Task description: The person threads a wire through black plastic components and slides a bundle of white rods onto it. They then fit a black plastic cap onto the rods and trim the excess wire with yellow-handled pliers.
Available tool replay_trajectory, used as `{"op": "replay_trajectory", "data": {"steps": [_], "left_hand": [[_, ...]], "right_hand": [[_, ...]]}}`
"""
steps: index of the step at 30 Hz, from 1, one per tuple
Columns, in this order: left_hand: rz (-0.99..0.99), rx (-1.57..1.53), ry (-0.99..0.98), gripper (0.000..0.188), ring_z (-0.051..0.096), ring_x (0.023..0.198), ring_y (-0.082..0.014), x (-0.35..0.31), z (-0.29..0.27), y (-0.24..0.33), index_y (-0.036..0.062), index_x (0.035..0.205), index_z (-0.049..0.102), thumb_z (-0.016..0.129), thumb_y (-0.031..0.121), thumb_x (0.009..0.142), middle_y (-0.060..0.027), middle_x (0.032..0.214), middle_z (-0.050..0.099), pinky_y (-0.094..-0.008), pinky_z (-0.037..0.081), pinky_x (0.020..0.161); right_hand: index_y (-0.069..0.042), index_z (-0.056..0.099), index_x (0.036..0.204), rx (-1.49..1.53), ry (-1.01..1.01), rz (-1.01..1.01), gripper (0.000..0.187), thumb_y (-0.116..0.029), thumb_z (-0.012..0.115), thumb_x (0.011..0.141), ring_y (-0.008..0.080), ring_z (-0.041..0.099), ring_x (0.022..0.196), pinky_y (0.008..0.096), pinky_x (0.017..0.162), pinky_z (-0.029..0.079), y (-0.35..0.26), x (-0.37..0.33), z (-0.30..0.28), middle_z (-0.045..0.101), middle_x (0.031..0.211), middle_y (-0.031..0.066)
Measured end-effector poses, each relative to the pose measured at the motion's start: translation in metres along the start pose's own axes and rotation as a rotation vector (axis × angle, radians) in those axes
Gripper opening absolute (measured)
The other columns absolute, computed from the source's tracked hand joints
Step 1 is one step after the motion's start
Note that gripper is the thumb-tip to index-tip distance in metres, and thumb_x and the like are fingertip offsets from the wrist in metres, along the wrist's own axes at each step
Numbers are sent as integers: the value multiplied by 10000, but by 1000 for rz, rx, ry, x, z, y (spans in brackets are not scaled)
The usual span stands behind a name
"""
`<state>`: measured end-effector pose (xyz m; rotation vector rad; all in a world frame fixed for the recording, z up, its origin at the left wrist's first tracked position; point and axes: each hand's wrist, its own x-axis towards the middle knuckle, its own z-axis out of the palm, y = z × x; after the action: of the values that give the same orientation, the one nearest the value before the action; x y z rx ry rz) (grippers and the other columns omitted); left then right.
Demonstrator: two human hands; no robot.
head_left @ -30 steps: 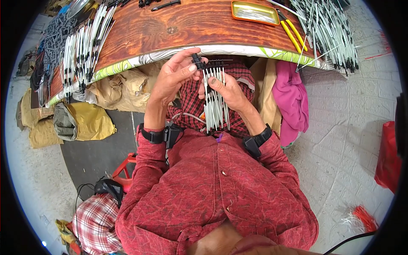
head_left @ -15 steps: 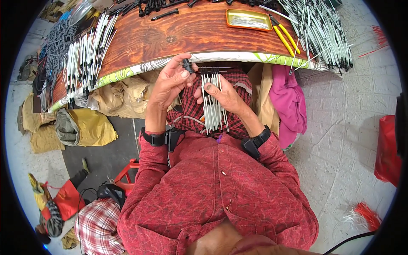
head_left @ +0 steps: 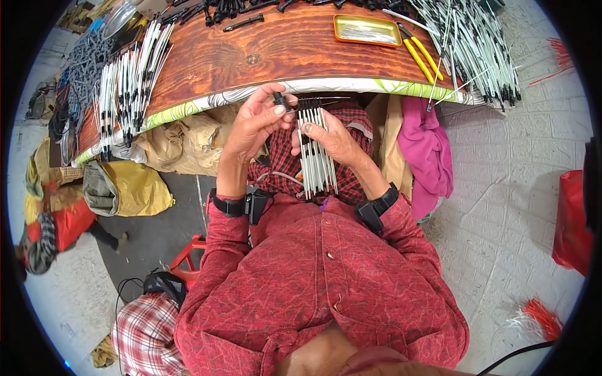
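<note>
**Small parts held close together**

The right hand [head_left: 333,138] has its thumb and fingers closed on a row of white sticks [head_left: 318,160] with black tops. The row hangs down over the lap. A thin wire [head_left: 340,98] seems to run across the tops and pokes out to the right. The left hand [head_left: 251,127] has a tight, pinching grip on a small black piece [head_left: 279,101], just beside the row's left end. I can't tell if they touch.

This looks like the step of bringing piece and row together. The next move seems to need a steady right hand and careful lining up with the left.

Farther off is the table [head_left: 288,53], with yellow-handled pliers [head_left: 421,59], then a tray [head_left: 369,43] of thin silvery bits. Past those, near the far side, lie more black parts [head_left: 229,9].
</note>
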<state>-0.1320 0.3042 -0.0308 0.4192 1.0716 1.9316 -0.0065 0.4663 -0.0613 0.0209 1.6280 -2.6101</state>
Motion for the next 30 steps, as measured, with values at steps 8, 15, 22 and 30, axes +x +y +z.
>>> {"op": "replay_trajectory", "data": {"steps": [8, 15, 22, 30], "left_hand": [[-20, 67, -1, 294, 475, 738, -81, -4, -1, 0, 61, 1248, 507, 589, 66, 966, -62, 1045, 580, -218, 410, 636], [-83, 98, -41, 254, 420, 714, -46, -6, 1, 7, 81, 1235, 524, 577, 98, 988, -29, 1004, 538, -195, 358, 615], [-102, 262, 55, 123, 348, 618, -16, -4, 6, 6, 81, 1115, 560, 569, 147, 1011, 44, 809, 484, -186, 280, 529], [61, 252, 127, 79, 302, 570, -12, -6, 18, -7, 96, 997, 527, 540, 169, 1027, 61, 730, 438, -190, 244, 489]], "right_hand": [[-6, 527, 1147, -5, 72, 22, 349, -325, 554, 1007, 203, 687, 791, 340, 743, 575, -5, -2, 5, 666, 907, 114], [-7, 513, 1120, -10, 70, 20, 340, -324, 559, 1007, 201, 686, 795, 339, 752, 573, -1, -1, 5, 664, 906, 111], [-7, 492, 1132, -7, 48, -18, 345, -318, 568, 1004, 202, 687, 794, 338, 757, 574, 3, 0, 4, 662, 895, 110], [-12, 501, 1119, -8, 63, 4, 334, -318, 569, 1004, 195, 686, 790, 334, 747, 572, 4, -1, 7, 664, 882, 108]]}}
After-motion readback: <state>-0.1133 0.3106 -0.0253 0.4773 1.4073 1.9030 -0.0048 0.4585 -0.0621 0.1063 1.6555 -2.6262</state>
